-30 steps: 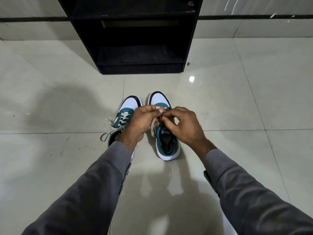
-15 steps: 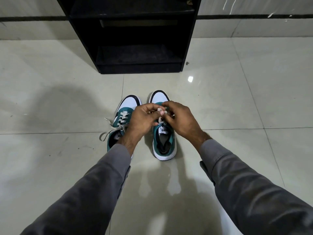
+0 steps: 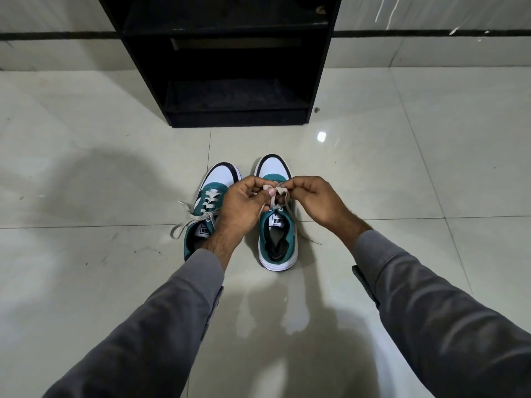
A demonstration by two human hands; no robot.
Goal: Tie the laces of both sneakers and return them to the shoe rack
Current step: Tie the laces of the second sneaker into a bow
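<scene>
A glossy pale cream tiled floor (image 3: 86, 168) fills the frame, its smooth surface crossed by thin grout lines and marked with a few dark scuffs at the left. At the top centre stands a matte black, boxy shoe rack (image 3: 238, 116) of flat board panels; the lower shelf, the one seen clearly, holds no shoes.

Just left of centre sits the left teal, white and black low-top sneaker (image 3: 211, 202), toe pointing to the rack. Its flat beige laces (image 3: 186, 222) lie loose, the ends trailing onto the floor to the left. A white tongue label carries black lettering, partly hidden, so it cannot be read.

The left hand (image 3: 240, 205), coming from a grey cloth sleeve (image 3: 161, 320), covers the inner side of that shoe. Its thumb and fingers are closed together, pinching a strand of the beige lace of the right sneaker (image 3: 276, 196).

The right teal, white and black low-top sneaker (image 3: 277, 242) stands just beside the first, parallel to it, with a thick white rubber sole and a dark lining. Its white tongue label reads "PUMA", seen upside down.

The right hand (image 3: 319, 202), from the other grey sleeve (image 3: 431, 311), is clamped on the same lace from the other side, fingertips meeting the left hand's above the tongue. One thin lace end lies on the floor right of the shoe.
</scene>
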